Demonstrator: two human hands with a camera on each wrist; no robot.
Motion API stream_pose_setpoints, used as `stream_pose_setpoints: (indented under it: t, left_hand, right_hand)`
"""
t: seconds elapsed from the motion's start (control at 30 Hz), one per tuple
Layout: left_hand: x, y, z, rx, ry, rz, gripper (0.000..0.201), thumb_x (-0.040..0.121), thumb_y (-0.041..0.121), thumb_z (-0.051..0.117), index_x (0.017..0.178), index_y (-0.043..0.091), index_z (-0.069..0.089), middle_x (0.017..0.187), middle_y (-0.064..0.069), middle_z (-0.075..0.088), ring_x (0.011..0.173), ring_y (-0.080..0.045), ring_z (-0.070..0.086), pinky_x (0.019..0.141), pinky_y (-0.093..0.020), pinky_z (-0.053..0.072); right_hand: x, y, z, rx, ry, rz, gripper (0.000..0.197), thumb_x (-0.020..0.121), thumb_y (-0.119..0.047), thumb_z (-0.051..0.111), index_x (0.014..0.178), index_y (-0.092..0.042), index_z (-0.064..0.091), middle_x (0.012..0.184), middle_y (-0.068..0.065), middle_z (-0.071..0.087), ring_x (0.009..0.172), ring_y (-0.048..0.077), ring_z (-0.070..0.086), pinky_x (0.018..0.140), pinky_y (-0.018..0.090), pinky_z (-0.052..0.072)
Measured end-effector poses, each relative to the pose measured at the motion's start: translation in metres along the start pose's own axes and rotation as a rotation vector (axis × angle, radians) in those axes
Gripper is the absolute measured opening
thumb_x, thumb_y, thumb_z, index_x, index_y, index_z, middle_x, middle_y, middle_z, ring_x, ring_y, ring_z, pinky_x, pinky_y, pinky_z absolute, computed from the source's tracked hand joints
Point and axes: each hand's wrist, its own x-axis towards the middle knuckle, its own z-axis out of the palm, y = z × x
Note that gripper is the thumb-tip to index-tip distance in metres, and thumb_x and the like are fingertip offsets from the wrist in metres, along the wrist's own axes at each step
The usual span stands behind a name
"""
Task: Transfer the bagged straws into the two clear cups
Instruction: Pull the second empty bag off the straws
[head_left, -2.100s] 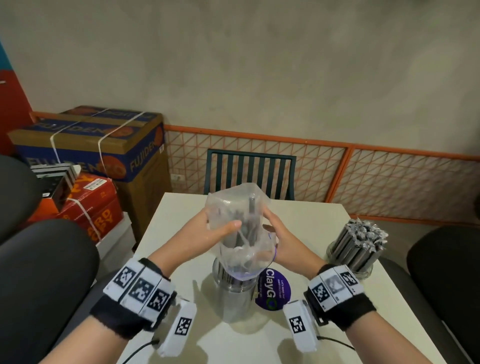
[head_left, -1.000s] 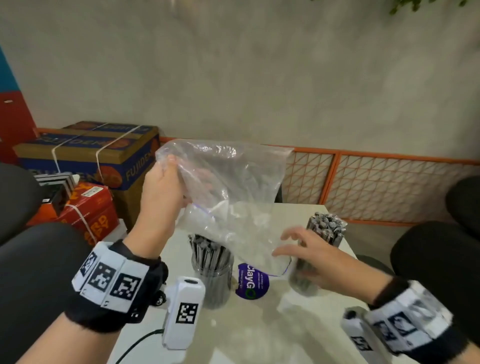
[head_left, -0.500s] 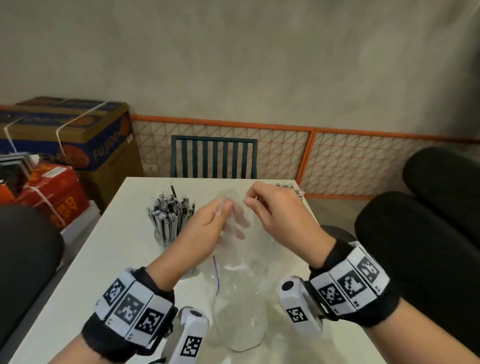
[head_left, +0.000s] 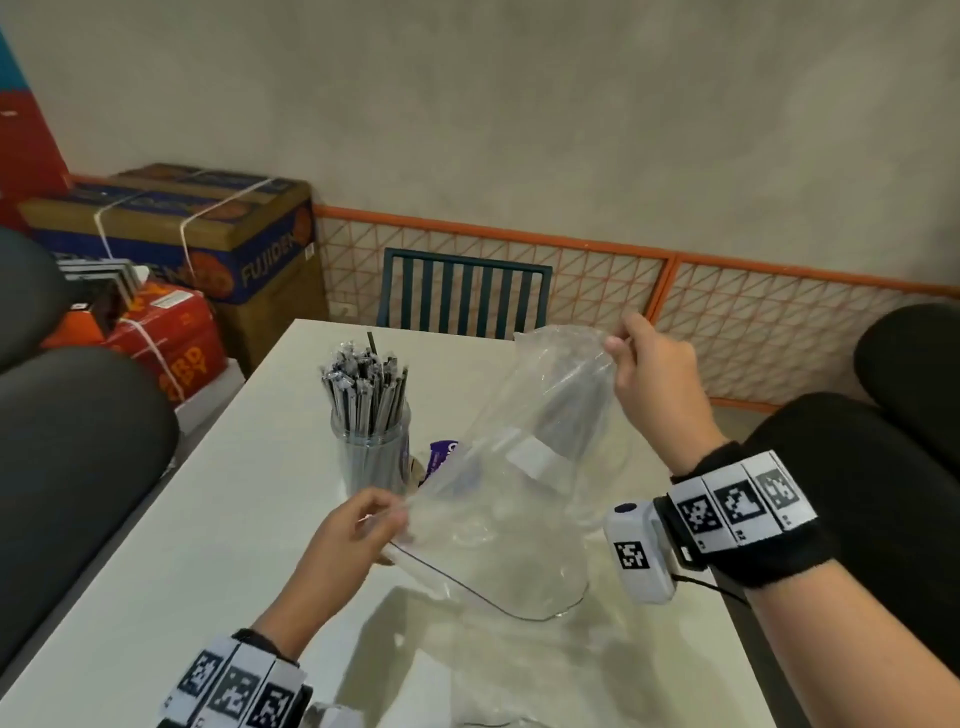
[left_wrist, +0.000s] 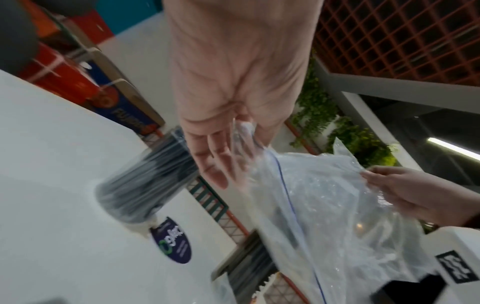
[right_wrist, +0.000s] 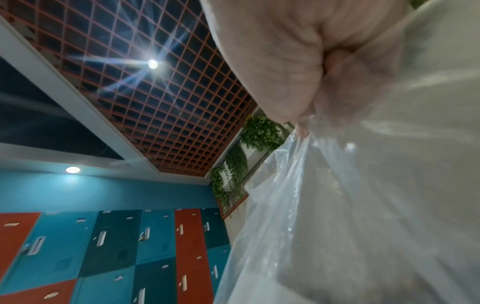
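A clear plastic bag (head_left: 519, 509) hangs stretched over the white table (head_left: 208, 519) and looks empty. My left hand (head_left: 387, 514) pinches its near lower edge. My right hand (head_left: 621, 343) pinches its upper edge, higher and farther back. A clear cup (head_left: 371, 431) packed with grey wrapped straws (head_left: 363, 384) stands upright left of the bag. The second cup of straws (left_wrist: 246, 265) is mostly hidden behind the bag. In the left wrist view, thumb and fingers of the left hand (left_wrist: 239, 131) nip the bag (left_wrist: 324, 195). The right wrist view shows the right hand (right_wrist: 309, 121) gripping the film (right_wrist: 363, 205).
A purple round sticker (head_left: 441, 457) lies on the table between the cups. A green slatted chair (head_left: 462, 291) stands at the far edge. Strapped cardboard boxes (head_left: 208, 228) sit back left. Black padded seats flank the table on the left (head_left: 78, 441) and right (head_left: 857, 493).
The bag came off the cup. My hands, close together half a second ago, have drawn apart: the right up and rightward, the left down toward me, spreading the bag.
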Motion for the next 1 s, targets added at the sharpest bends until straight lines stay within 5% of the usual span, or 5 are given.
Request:
stream_pose_setpoints:
  t: [0.2,0.43,0.63,0.8,1.0]
  left_hand:
    - [-0.03,-0.03,0.009,0.023,0.125,-0.124,0.025,0.092,-0.006,0.041,0.074,0.006,0.053,0.071,-0.01,0.054,0.068,-0.019,0.058,0.057,-0.024,0.048]
    - [-0.012,0.068,0.069,0.039,-0.087,0.058,0.085,0.077,0.041,0.067,0.145,0.03,0.017,0.128,0.012,0.043,0.122,-0.004,0.04,0.101,-0.023,0.03]
    - [0.009,0.109,0.08,-0.088,-0.032,0.175,0.013,0.093,0.025,0.053,0.098,0.016,0.061,0.091,0.01,0.066,0.083,-0.006,0.063,0.069,-0.006,0.046]
    - [0.011,0.118,0.076,-0.328,-0.001,0.167,0.011,0.093,0.023,0.05,0.092,0.02,0.061,0.094,0.005,0.064,0.078,-0.004,0.062,0.08,-0.021,0.049]
    - [0.015,0.107,0.065,-0.5,-0.03,0.007,0.035,0.093,0.026,0.051,0.123,0.011,0.051,0.121,-0.012,0.061,0.108,-0.026,0.06,0.097,-0.047,0.046]
  right_hand:
    - [0.006,0.021,-0.019,0.045,0.001,0.102,0.017,0.098,-0.017,0.041,0.099,-0.008,0.055,0.085,0.009,0.059,0.061,0.0,0.042,0.052,0.012,0.028]
    - [-0.028,-0.022,-0.004,0.006,-0.294,-0.14,0.017,0.097,-0.022,0.044,0.1,-0.011,0.057,0.084,0.001,0.057,0.075,0.014,0.053,0.065,0.021,0.043]
    - [-0.036,0.006,-0.066,0.086,-0.109,-0.043,0.064,0.082,-0.048,0.056,0.137,-0.021,0.042,0.126,0.001,0.05,0.113,0.013,0.049,0.1,0.033,0.042]
    - [-0.095,0.057,-0.04,0.516,-0.271,0.391,0.109,0.066,-0.048,0.07,0.149,-0.029,0.003,0.154,-0.005,0.026,0.138,0.012,0.028,0.107,0.033,0.028]
    - [-0.122,0.068,0.04,0.55,-0.458,0.266,0.035,0.089,-0.019,0.062,0.122,-0.016,0.053,0.116,-0.005,0.062,0.111,0.011,0.056,0.083,0.005,0.04]
